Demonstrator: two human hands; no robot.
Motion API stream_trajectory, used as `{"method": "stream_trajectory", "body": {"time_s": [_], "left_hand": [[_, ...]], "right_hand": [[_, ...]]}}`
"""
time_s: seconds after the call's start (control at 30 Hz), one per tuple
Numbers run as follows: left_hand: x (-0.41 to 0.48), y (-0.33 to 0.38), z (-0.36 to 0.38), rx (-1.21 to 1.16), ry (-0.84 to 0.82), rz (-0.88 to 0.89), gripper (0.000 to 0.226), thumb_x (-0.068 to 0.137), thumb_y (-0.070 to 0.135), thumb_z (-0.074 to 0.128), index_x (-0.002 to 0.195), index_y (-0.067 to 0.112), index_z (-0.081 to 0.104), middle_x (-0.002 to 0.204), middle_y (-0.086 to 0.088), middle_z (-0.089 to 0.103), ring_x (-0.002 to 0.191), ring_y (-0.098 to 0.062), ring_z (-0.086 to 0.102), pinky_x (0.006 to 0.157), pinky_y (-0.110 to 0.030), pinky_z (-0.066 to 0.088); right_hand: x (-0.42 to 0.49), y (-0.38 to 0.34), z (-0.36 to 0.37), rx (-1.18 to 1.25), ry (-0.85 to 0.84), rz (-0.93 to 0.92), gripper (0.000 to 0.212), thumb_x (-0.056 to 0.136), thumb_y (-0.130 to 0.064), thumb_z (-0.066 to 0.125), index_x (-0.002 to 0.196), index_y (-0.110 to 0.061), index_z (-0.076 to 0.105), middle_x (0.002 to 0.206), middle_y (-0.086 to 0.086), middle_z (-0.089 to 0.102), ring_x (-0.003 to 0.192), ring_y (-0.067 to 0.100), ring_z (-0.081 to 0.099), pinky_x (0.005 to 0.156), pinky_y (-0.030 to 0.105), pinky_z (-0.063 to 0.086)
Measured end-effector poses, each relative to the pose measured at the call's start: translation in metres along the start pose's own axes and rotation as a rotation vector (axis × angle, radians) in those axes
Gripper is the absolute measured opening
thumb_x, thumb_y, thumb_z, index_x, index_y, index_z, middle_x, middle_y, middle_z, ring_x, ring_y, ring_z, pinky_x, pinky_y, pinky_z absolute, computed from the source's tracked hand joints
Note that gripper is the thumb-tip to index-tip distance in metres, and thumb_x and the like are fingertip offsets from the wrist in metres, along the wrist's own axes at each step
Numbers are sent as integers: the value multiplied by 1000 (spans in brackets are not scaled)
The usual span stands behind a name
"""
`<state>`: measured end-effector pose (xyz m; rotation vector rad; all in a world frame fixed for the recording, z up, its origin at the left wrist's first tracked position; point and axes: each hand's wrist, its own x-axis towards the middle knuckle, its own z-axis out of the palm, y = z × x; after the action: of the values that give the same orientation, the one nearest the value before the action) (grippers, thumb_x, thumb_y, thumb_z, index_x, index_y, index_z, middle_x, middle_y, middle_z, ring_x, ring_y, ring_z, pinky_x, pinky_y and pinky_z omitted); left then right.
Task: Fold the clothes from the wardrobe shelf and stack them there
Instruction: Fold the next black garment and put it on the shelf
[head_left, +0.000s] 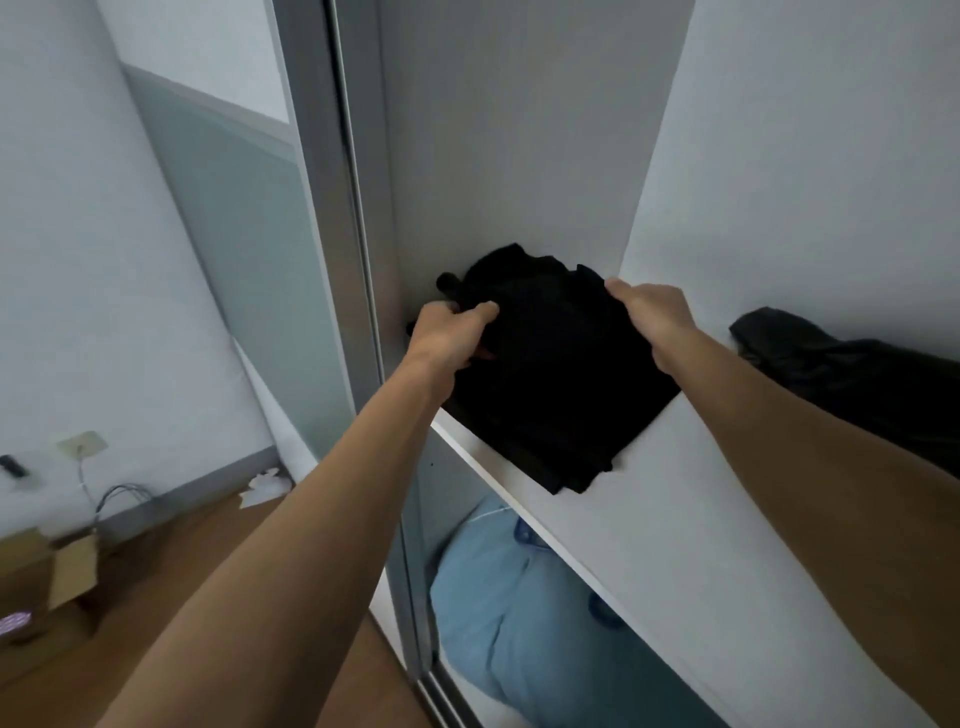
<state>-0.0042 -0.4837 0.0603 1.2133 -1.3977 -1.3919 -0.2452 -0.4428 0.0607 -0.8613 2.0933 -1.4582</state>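
Note:
A black folded garment (556, 379) lies on the white wardrobe shelf (675, 530), pushed toward the left rear corner. My left hand (451, 338) grips its left edge, thumb on top and fingers curled under the cloth. My right hand (652, 322) holds the garment's right rear edge, its fingers curled over the fabric. A second dark garment (852, 374) lies crumpled further right on the same shelf, partly behind my right forearm.
A sliding door frame (343, 218) stands just left of the shelf. Light blue fabric (519, 623) fills the compartment below. Down on the wooden floor at the left are a cardboard box (57, 577), cables and a wall socket (80, 442).

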Motion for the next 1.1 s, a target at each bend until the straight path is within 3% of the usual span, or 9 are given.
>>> {"method": "stream_trajectory", "body": {"time_s": [0.07, 0.2, 0.3, 0.4, 0.53, 0.6, 0.67, 0.77, 1.1], "left_hand": [[1, 1, 4, -7, 36, 145, 12, 95, 28, 65, 86, 20, 68, 84, -1, 74, 71, -13, 74, 54, -22, 53], [0, 13, 3, -17, 123, 399, 13, 99, 27, 59, 91, 31, 69, 95, 3, 76, 91, -12, 73, 81, -31, 60], [17, 25, 3, 30, 252, 283, 17, 98, 25, 59, 110, 14, 66, 106, -5, 72, 99, -22, 70, 91, -41, 57], [20, 21, 10, 303, 333, 134, 41, 95, 19, 60, 129, 1, 47, 129, -17, 56, 120, -34, 56, 103, -39, 46], [5, 17, 24, 712, 468, 776, 55, 86, 17, 61, 139, 10, 45, 143, -12, 43, 133, -30, 40, 111, -39, 32], [17, 27, 35, 911, 258, 932, 44, 86, 27, 56, 129, 17, 57, 140, -6, 50, 133, -28, 42, 111, -41, 31], [28, 27, 44, 1076, -35, 669, 44, 94, 39, 47, 136, 26, 54, 149, -3, 45, 141, -27, 36, 116, -46, 27], [39, -3, 49, 1124, -185, 322, 52, 100, 52, 32, 149, 38, 36, 165, 3, 19, 153, -21, 7, 120, -54, 10], [44, -18, 45, 1087, -218, 279, 66, 93, 68, 33, 152, 39, 27, 167, 5, 9, 154, -21, -5, 122, -54, 2]], "right_hand": [[12, -1, 7, -2, 56, -150, 35, 93, -34, 64, 66, -14, 56, 65, 0, 50, 60, 15, 49, 56, 27, 36], [27, -19, 12, 199, 219, -346, 31, 100, -28, 55, 73, -16, 47, 68, -6, 44, 62, 7, 42, 56, 20, 36], [40, -28, 19, 20, 187, -422, 28, 100, -30, 55, 76, -16, 51, 74, 0, 54, 73, 17, 53, 70, 32, 41], [52, -24, 23, -382, -30, -293, 19, 98, -31, 58, 99, -14, 68, 113, 11, 69, 107, 29, 62, 94, 37, 48], [48, -20, 25, -438, 80, -458, 30, 98, -23, 54, 126, -18, 63, 135, 6, 59, 126, 28, 54, 105, 42, 43], [45, -22, 35, -426, 78, -704, 29, 96, -23, 54, 122, -19, 66, 132, 3, 63, 124, 27, 54, 105, 44, 43], [46, -20, 50, -520, -164, -732, 35, 99, -31, 51, 130, -23, 63, 139, 2, 60, 129, 27, 53, 108, 45, 42], [52, 3, 61, -748, -441, -452, 53, 103, -50, 31, 151, -32, 40, 161, -2, 37, 146, 24, 35, 118, 48, 28], [30, 33, 37, -870, -356, -360, 60, 102, -56, 15, 158, -36, 15, 166, -2, 22, 150, 27, 26, 119, 57, 20]]}}
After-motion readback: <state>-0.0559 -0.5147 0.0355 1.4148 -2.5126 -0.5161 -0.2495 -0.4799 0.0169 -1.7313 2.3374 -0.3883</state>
